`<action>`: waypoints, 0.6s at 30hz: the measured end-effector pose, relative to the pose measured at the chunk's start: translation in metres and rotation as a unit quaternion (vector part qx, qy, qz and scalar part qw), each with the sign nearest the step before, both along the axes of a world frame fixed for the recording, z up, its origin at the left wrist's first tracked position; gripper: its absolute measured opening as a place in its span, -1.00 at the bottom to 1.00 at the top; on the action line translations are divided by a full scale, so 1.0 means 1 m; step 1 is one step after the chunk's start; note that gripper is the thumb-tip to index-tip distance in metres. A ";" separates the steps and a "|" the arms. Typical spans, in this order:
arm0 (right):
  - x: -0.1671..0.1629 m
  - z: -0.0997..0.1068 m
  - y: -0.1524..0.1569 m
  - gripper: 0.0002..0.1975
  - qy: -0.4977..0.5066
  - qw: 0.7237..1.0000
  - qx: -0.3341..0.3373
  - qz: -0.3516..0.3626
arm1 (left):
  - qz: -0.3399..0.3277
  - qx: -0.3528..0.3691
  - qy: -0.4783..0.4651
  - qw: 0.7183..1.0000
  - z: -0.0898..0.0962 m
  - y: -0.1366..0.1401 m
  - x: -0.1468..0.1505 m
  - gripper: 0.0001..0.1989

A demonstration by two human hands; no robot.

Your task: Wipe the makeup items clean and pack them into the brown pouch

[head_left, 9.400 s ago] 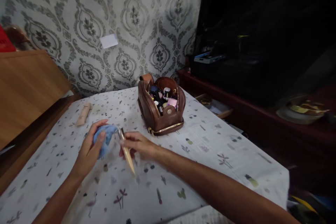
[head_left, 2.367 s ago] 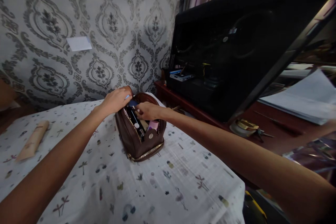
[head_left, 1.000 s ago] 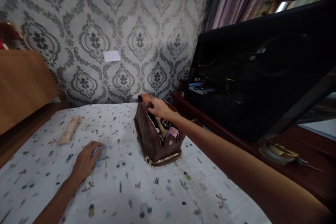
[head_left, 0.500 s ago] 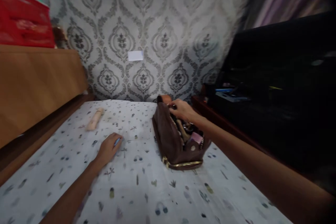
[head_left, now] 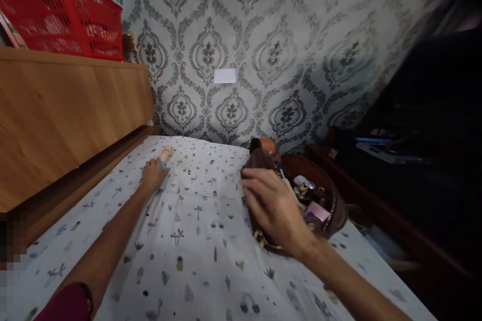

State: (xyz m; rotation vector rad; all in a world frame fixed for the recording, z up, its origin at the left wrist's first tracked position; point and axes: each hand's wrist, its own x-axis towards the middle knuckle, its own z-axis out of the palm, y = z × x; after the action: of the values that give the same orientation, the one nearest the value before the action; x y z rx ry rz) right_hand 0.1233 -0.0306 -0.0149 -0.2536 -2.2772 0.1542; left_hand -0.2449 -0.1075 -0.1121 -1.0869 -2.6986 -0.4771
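Observation:
A brown leather bag [head_left: 335, 210] stands unzipped on the patterned sheet, its mouth wide. Inside it show a pink packet [head_left: 317, 210], a silvery round item [head_left: 306, 186] and other small things too crowded to name. My right hand [head_left: 276, 203] lies across the bag's left side, fingers stretched out and nothing seen in them. On the left, my left hand [head_left: 153, 174] is closed around a small blue object [head_left: 163, 165], mostly covered by the fingers. Just beyond those fingers lies a pale pink tube [head_left: 166, 152]; whether they touch it I cannot tell.
The white printed sheet [head_left: 211, 210] reaches back to the wallpapered wall [head_left: 244, 50]. At left a wooden cabinet [head_left: 75, 110] carries a red basket [head_left: 90, 25]. To the right are a dark wooden edge [head_left: 376, 200] and a blue-edged flat item [head_left: 387, 150].
My left hand has moved forward to the pink tube with the blue object. My right hand has left the bag's top rim for its left side. The bag's mouth is wider, and the view has turned left.

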 end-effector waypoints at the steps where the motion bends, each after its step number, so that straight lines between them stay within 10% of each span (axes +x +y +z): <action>1: -0.005 -0.009 -0.010 -0.77 -0.013 1.000 0.000 0.028 | 0.005 -0.012 -0.008 1.000 0.000 0.002 -0.003 -0.51; 9: -0.038 -0.103 -0.023 -0.77 -0.091 0.978 -0.182 0.049 | -0.125 -0.095 -0.120 0.980 0.028 -0.014 -0.015 -0.45; 18: -0.049 -0.132 -0.038 -0.48 -0.178 0.953 -0.242 0.034 | -0.430 -0.128 -0.279 0.849 0.028 -0.118 0.061 -0.48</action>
State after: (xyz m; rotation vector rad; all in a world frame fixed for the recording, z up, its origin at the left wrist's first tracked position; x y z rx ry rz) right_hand 0.0739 -0.0687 -0.1465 -0.4904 -2.5764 0.7616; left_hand -0.1844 -0.2256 -0.0843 -2.6107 -2.5815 -0.6378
